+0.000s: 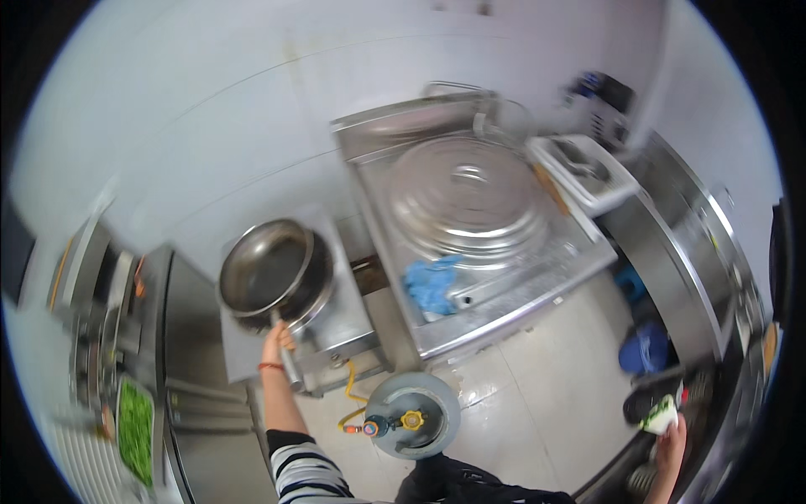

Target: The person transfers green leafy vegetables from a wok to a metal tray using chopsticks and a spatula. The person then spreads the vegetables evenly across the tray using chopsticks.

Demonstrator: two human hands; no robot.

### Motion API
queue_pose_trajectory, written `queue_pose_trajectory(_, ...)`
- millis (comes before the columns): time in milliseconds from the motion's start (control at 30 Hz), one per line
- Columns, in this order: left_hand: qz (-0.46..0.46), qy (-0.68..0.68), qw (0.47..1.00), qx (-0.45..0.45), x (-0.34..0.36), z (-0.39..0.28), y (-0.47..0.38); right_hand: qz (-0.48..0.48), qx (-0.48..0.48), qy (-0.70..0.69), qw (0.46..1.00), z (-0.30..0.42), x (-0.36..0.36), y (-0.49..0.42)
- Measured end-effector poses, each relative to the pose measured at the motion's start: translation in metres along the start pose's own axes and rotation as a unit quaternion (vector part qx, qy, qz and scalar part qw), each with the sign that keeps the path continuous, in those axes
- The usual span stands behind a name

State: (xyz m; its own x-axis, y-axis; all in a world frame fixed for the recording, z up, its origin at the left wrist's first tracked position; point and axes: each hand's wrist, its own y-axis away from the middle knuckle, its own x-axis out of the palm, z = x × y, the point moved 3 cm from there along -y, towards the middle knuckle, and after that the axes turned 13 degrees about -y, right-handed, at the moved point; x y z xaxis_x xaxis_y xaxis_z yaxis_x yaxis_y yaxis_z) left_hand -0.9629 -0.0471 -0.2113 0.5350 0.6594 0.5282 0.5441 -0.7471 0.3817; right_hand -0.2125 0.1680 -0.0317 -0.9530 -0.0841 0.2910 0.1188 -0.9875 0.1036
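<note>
My left hand [278,343], with a red band at the wrist, grips the handle of a steel frying pan [267,268]. This pan sits tilted over another dark pan [321,271] on a metal stove [346,315]. Far to the right, my right hand [671,441] holds a small white piece with green bits on it [660,416]; whether it is a dish or a food item cannot be told. Blue gloves [433,283] lie on the steel cooking range [441,343], in front of its large round metal lid [469,189].
A gas cylinder [412,384] with a yellow valve and hose stands on the floor before me. At left, a tray of chopped greens [135,431] rests beside a steel cabinet [208,378]. A white basin [585,173] sits at the range's right; a steel sink unit [674,271] stands beyond.
</note>
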Motion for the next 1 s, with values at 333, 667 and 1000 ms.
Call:
queue_pose_trajectory(333,-0.316,-0.805,0.486,0.128,0.028,-0.013,-0.057,-0.166,-0.034,-0.181,0.969,-0.007,-0.033,0.076)
queue_pose_trajectory(667,0.193,-0.639,0.649,0.365,0.329,0.244,0.057,-0.379,-0.205,-0.356,0.829,-0.016,-0.146,0.238)
queue_pose_trajectory(1000,0.830,-0.367,0.391,-0.153,0.546,0.511,0.523,-0.552,-0.323,-0.348,0.685,-0.025,-0.213,0.355)
